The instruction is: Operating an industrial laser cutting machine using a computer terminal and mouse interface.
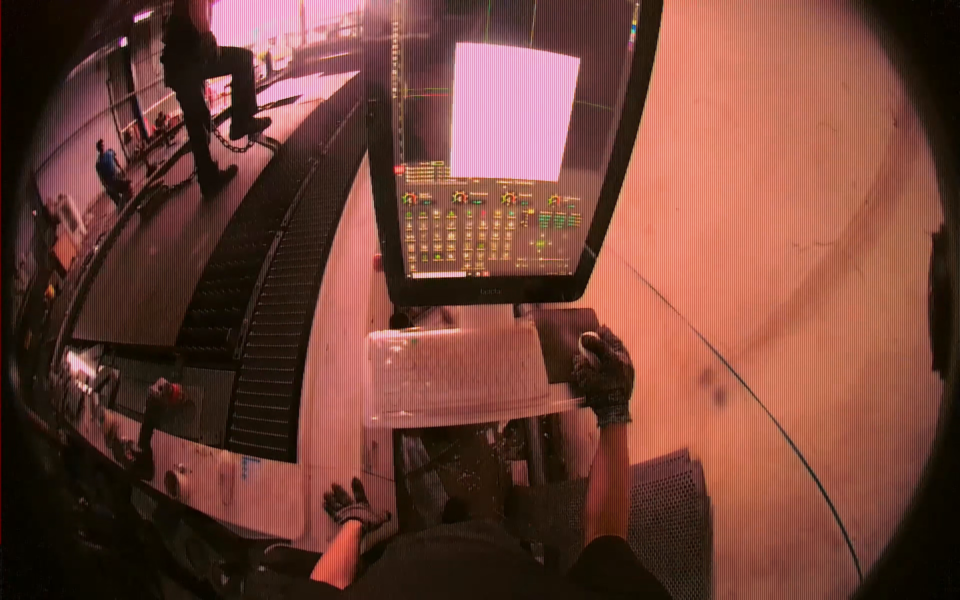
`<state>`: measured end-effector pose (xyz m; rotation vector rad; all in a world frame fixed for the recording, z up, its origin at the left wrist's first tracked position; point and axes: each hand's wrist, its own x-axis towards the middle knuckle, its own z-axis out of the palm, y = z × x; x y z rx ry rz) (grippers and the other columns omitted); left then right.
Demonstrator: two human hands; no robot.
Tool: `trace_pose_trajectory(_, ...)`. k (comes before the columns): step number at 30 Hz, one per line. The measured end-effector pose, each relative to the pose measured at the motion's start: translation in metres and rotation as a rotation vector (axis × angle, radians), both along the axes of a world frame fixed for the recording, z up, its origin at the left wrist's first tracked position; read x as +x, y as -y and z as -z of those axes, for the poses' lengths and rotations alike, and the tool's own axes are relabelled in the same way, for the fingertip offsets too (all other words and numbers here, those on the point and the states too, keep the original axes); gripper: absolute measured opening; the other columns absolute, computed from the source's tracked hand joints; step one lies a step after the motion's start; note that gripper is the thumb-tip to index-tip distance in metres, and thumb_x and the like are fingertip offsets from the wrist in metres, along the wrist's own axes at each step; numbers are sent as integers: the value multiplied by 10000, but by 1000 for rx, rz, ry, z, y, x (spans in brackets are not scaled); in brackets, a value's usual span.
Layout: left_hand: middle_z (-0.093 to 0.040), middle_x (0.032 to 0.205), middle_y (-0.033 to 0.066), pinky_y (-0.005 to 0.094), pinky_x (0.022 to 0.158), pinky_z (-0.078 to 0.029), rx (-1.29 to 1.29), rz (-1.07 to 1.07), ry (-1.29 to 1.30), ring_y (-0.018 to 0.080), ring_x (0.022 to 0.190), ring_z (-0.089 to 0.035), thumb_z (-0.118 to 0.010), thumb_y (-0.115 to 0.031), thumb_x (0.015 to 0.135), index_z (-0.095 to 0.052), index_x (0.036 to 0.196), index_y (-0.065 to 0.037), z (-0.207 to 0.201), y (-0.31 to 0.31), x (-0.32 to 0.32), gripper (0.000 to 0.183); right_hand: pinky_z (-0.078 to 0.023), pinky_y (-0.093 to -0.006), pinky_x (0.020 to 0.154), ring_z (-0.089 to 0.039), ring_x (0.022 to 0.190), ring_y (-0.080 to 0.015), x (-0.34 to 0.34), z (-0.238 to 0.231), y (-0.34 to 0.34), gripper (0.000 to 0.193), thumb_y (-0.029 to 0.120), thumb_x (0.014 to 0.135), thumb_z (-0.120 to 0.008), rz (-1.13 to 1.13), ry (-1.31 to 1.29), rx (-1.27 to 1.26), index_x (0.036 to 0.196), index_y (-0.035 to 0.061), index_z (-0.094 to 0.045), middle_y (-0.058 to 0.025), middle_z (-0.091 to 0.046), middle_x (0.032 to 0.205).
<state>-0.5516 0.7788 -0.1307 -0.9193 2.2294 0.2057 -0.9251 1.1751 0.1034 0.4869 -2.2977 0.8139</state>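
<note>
My right hand [608,375], in a dark glove, is closed over a pale rounded thing that looks like a computer mouse [590,343]. It rests on a dark pad [562,335] at the right end of a shelf. Left of it lies a keyboard [455,370] under a see-through plastic cover. Above stands a tall monitor [490,230] with rows of small icons and a bright white rectangle. My left hand [357,507], also gloved, has its fingers spread and holds nothing. It is low beside the pale machine edge, and whether it touches that is hard to tell.
At left runs a long machine bed with dark ribbed covers [275,340]. A person [205,100] stands on it near a chain [232,143]; another person [110,170] is farther back. A perforated metal box [660,510] sits low right. A thin cable [745,385] crosses the floor.
</note>
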Motion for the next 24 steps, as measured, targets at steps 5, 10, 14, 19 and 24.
trace_pose_trajectory(5, 150, 1662, 316, 706, 1162, 95, 14, -7, -34, 560, 1506, 169, -568, -884, 725, 102, 1644, -199, -7, -2, 1, 1328, -553, -436, 981, -679, 1126, -395, 1, -2, 0, 347, 162, 765, -808, -9, -33, 4, 1104, 219, -758, -240, -677, 1258)
trace_pose_trajectory(10, 155, 1660, 319, 703, 1162, 94, 14, -1, -27, 555, 1508, 174, -566, -886, 722, 101, 1644, -197, 0, 0, 3, 1331, -548, -443, 986, -671, 1143, -407, -1, -1, -1, 373, 159, 751, -807, 25, -12, 79, 1113, 225, -751, -239, -674, 1272)
trace_pose_trajectory(14, 153, 1661, 318, 699, 1164, 93, 15, 22, -60, 551, 1511, 169, -565, -885, 725, 105, 1644, -196, 16, 6, 7, 1330, -546, -446, 989, -665, 1157, -407, -2, 4, -4, 374, 174, 744, -811, -25, -8, 12, 1111, 220, -754, -243, -662, 1298)
trace_pose_trajectory(19, 151, 1663, 314, 698, 1165, 93, 10, -20, -73, 550, 1514, 161, -561, -887, 726, 112, 1643, -197, 24, 9, 7, 1330, -545, -448, 998, -660, 1164, -411, -6, 10, -5, 400, 172, 728, -816, -10, -1, 12, 1120, 216, -749, -240, -661, 1297)
trace_pose_trajectory(24, 140, 1668, 307, 690, 1176, 81, -5, -18, -51, 548, 1516, 151, -573, -879, 726, 104, 1645, -198, 5, 3, 3, 1329, -544, -447, 1001, -660, 1165, -410, -6, 8, -3, 407, 170, 718, -818, -3, 7, -1, 1119, 208, -757, -241, -663, 1294)
